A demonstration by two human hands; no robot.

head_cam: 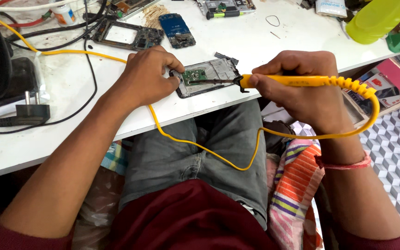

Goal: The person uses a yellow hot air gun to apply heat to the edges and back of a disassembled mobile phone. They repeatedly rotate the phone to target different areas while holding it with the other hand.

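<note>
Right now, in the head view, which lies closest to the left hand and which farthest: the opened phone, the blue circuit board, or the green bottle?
1. Opened phone: under the left hand, touching its fingers.
2. Blue circuit board: farther back on the table, just beyond the hand.
3. Green bottle: far corner on the right side, well past the right hand.

The open phone (207, 76) lies on the table (255, 41) near its edge. The left hand (149, 74) sits left of it, the soldering iron (292, 81) right. More phone parts (130, 34) lie farther back.
</note>
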